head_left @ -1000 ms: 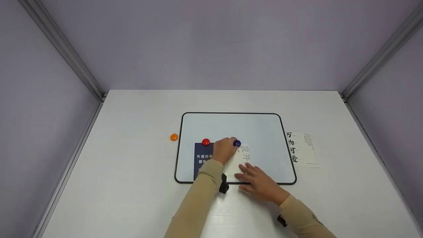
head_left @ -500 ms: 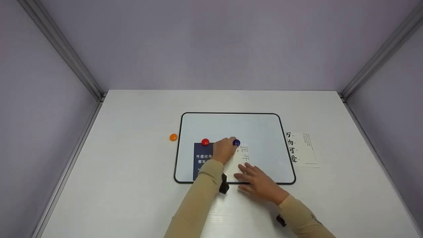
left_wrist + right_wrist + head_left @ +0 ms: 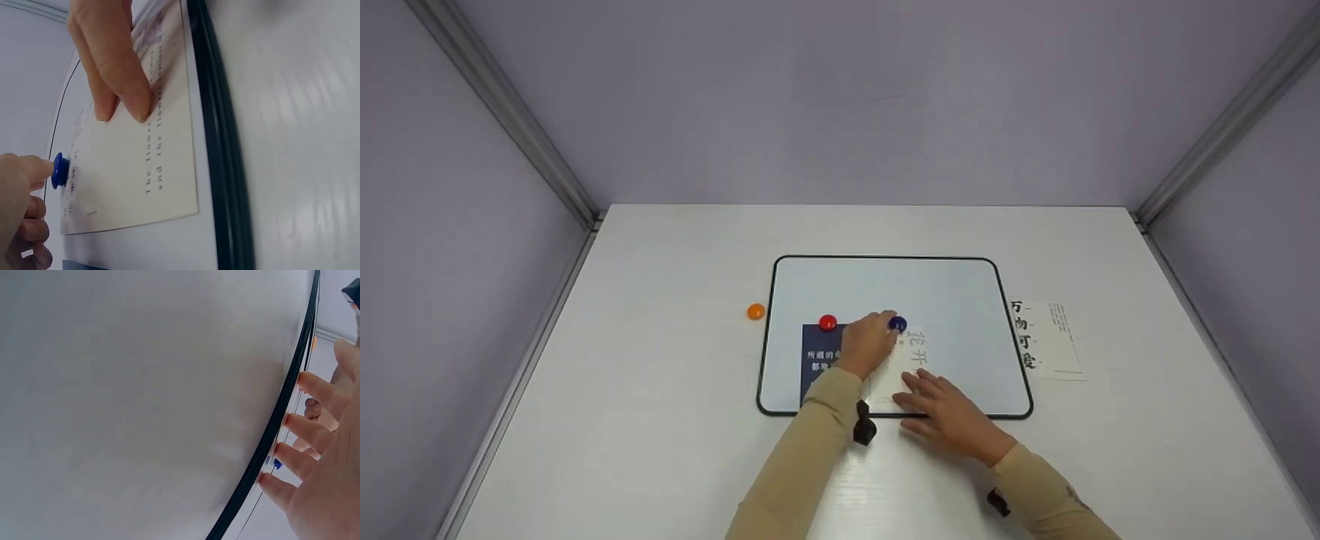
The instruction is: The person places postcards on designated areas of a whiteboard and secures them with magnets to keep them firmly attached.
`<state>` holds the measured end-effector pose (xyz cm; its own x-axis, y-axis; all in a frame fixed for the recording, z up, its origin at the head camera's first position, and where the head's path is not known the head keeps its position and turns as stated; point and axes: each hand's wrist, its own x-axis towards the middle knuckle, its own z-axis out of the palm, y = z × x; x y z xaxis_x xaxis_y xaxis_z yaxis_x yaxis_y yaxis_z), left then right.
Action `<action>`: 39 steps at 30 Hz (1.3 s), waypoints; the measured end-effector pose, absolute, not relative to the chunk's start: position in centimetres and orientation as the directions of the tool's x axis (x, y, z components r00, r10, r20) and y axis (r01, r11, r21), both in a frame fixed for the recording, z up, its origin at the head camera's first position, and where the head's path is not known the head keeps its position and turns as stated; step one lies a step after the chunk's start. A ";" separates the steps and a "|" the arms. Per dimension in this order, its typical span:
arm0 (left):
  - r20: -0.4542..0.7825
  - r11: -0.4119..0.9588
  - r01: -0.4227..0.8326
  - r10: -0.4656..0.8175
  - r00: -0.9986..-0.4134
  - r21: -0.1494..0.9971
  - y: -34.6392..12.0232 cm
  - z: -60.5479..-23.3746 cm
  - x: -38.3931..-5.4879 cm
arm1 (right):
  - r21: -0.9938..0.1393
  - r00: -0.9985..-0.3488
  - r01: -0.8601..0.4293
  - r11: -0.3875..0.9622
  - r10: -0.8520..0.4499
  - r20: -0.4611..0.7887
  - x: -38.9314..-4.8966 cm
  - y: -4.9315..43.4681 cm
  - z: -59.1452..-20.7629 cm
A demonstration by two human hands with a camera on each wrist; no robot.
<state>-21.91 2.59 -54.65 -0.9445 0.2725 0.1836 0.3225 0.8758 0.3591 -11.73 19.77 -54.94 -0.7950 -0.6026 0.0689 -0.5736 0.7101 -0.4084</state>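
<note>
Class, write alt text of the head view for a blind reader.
A person's left hand holds a blue magnet at the top of a white card on a whiteboard; the right hand rests lower on the card. Beside it, a red magnet sits at the top of a navy card. An orange magnet lies left of the whiteboard, a third card right.

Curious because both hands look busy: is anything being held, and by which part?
The left hand touches the blue magnet at its rim; whether it's pinched can't be told. The right hand holds nothing.

Cream card (image 3: 888, 381) partly hidden behind the right fingers (image 3: 915, 403).
</note>
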 end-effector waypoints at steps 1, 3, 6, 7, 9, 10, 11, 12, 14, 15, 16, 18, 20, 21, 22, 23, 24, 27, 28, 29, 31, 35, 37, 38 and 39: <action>0.192 0.875 0.328 0.275 -0.942 0.357 2.5 -54.6 -21.9 | -0.402 -0.793 -0.580 0.709 -0.604 0.080 -11.8 19.8 -55.0; 0.201 0.875 0.331 0.275 -0.940 0.354 2.4 -54.5 -21.8 | -0.398 -0.791 -0.587 0.705 -0.604 0.095 -11.8 19.7 -54.9; 0.188 0.877 0.319 0.266 -0.945 0.361 2.2 -54.3 -21.7 | -0.384 -0.785 -0.600 0.702 -0.609 0.112 -11.8 19.7 -54.9; 0.181 0.874 0.312 0.262 -0.948 0.372 2.1 -54.2 -21.6 | -0.382 -0.784 -0.601 0.702 -0.610 0.113 -11.8 19.7 -54.9; 0.163 0.870 0.301 0.256 -0.953 0.391 1.9 -54.1 -21.6 | -0.378 -0.784 -0.603 0.703 -0.610 0.114 -11.9 19.7 -55.0; 0.155 0.867 0.296 0.254 -0.955 0.400 1.9 -54.0 -21.6 | -0.376 -0.784 -0.603 0.703 -0.611 0.115 -11.9 19.7 -55.0; 0.156 0.864 0.297 0.255 -0.954 0.408 1.8 -54.0 -21.5 | -0.375 -0.784 -0.603 0.704 -0.610 0.115 -11.9 19.7 -55.0; 0.158 0.861 0.299 0.256 -0.954 0.412 1.7 -54.0 -21.5 | -0.373 -0.783 -0.604 0.704 -0.610 0.117 -11.9 19.6 -55.1; 0.169 0.855 0.307 0.259 -0.951 0.418 1.6 -53.9 -21.4 | -0.373 -0.785 -0.602 0.706 -0.609 0.114 -11.9 19.6 -55.1; 0.173 0.853 0.310 0.260 -0.950 0.420 1.6 -53.9 -21.3 | -0.375 -0.786 -0.600 0.707 -0.608 0.111 -11.9 19.6 -55.1; 0.176 0.850 0.312 0.260 -0.949 0.424 1.5 -53.8 -21.2 | -0.378 -0.789 -0.595 0.709 -0.606 0.105 -11.9 19.6 -55.1; 0.178 0.845 0.317 0.264 -0.948 0.431 1.4 -53.7 -20.9 | -0.386 -0.792 -0.588 0.711 -0.603 0.098 -11.9 19.7 -55.1; 0.173 0.839 0.325 0.276 -0.945 0.437 1.3 -53.6 -20.6 | -0.393 -0.795 -0.582 0.712 -0.599 0.095 -11.8 19.7 -55.1; 0.166 0.837 0.329 0.284 -0.944 0.438 1.3 -53.5 -20.5 | -0.394 -0.796 -0.581 0.712 -0.597 0.096 -11.8 19.7 -55.0; 0.161 0.835 0.333 0.291 -0.943 0.438 1.3 -53.4 -20.3 | -0.395 -0.795 -0.583 0.710 -0.598 0.101 -11.8 19.7 -55.0; 0.156 0.834 0.337 0.299 -0.941 0.437 1.2 -53.3 -20.2 | -0.395 -0.796 -0.583 0.710 -0.597 0.103 -11.8 19.8 -55.0; 0.154 0.832 0.343 0.306 -0.939 0.435 1.2 -53.2 -20.1 | -0.397 -0.796 -0.583 0.709 -0.597 0.102 -11.8 19.8 -54.9; 0.141 0.831 0.345 0.316 -0.938 0.435 1.1 -53.0 -19.8 | -0.402 -0.800 -0.574 0.713 -0.593 0.091 -11.9 19.9 -54.8; 0.143 0.830 0.346 0.316 -0.938 0.437 1.1 -52.9 -19.7 | -0.405 -0.802 -0.571 0.714 -0.592 0.086 -11.9 19.9 -54.7; 0.144 0.828 0.348 0.317 -0.937 0.440 1.1 -52.9 -19.7 | -0.404 -0.804 -0.566 0.718 -0.589 0.080 -11.9 19.9 -54.7; 0.158 0.825 0.357 0.320 -0.934 0.437 1.0 -52.8 -19.6 | -0.402 -0.806 -0.566 0.720 -0.587 0.084 -11.9 19.9 -54.6; 0.201 0.822 0.383 0.328 -0.923 0.422 0.8 -52.7 -19.2 | -0.378 -0.807 -0.574 0.727 -0.581 0.109 -11.9 20.0 -54.5; 0.218 0.818 0.397 0.334 -0.917 0.417 0.6 -52.7 -19.0 | -0.371 -0.812 -0.569 0.734 -0.573 0.114 -11.9 20.0 -54.5; 0.221 0.817 0.399 0.335 -0.916 0.416 0.5 -52.7 -18.8 | -0.370 -0.816 -0.563 0.739 -0.567 0.111 -11.9 20.0 -54.5; 0.223 0.816 0.402 0.337 -0.915 0.416 0.4 -52.7 -18.7 | -0.372 -0.822 -0.556 0.744 -0.560 0.107 -11.9 20.1 -54.5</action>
<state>-18.72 0.43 -52.74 -0.9149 0.3366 0.2228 0.4016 0.8157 0.4164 -11.95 20.06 -54.53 -0.8215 -0.5600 0.1073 -0.5555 0.7438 -0.3716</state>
